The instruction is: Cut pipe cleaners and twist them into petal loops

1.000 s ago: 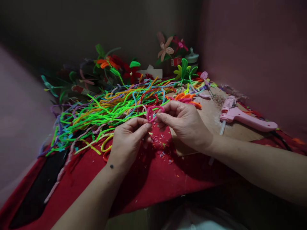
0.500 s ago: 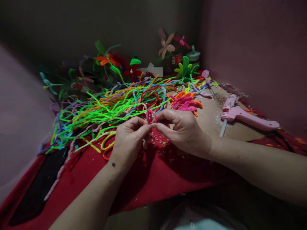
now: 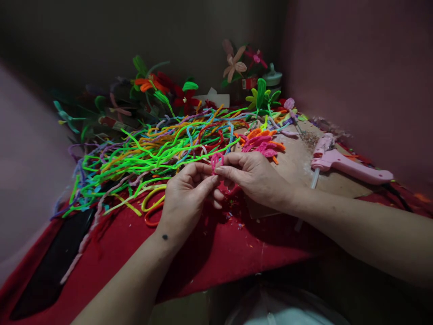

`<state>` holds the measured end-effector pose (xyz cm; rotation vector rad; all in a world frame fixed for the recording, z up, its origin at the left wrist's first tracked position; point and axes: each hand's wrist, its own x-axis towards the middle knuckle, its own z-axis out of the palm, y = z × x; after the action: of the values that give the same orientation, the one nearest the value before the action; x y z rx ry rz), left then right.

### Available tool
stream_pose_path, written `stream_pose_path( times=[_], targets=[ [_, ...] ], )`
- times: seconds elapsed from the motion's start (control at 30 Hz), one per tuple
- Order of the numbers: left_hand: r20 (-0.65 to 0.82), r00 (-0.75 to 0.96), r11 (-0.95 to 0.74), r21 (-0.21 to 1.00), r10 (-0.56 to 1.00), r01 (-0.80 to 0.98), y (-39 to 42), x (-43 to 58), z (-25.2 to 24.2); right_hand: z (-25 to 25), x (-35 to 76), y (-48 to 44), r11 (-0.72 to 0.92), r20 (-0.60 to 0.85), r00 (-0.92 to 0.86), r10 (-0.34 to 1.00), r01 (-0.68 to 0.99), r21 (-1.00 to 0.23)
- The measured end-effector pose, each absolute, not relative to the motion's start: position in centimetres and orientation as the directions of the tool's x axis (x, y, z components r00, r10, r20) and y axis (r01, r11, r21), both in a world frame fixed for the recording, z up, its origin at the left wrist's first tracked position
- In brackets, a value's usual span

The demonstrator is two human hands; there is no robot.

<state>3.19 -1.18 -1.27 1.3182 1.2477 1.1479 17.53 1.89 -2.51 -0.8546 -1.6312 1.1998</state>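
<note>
Between my two hands is a pink pipe cleaner (image 3: 217,160), bent into small loops that stick up above the fingertips. My left hand (image 3: 189,192) pinches its lower left side between thumb and forefinger. From the right, my right hand (image 3: 259,178) grips it with thumb and forefinger, the fingertips of both hands almost touching. The lower part of the pipe cleaner is hidden by the fingers. Just beyond my hands lies a heap of loose pipe cleaners (image 3: 162,151), mostly bright green. Past my right hand rests a pile of pink and orange looped petals (image 3: 260,143).
A pink glue gun (image 3: 352,167) lies on a brown board (image 3: 294,167) at the right. Pipe-cleaner flowers (image 3: 235,65) stand along the back, near a lidded container (image 3: 272,77). A black flat strip (image 3: 54,266) lies at the left on the red cloth (image 3: 237,257).
The pink loops have turned and drawn closer together, looking narrower. My left thumb has shifted slightly right and its lower fingers show more. My right hand is slightly higher.
</note>
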Motion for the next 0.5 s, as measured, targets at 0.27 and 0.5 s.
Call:
stream_pose_path(
  times=[0.27,0.5],
  targets=[
    [-0.039,0.072,0.044,0.997,0.997,-0.059,-0.8,2.9,-1.7,-3.0,17.2,2.4,-0.179,0.028,-0.517,0.856,-0.346,-0.921],
    [-0.092,0.097,0.107,0.981,0.991,-0.159,0.0,2.6,-1.9,-3.6,17.2,2.9,-0.166,-0.007,-0.4,0.916,-0.362,-0.917]
  ],
)
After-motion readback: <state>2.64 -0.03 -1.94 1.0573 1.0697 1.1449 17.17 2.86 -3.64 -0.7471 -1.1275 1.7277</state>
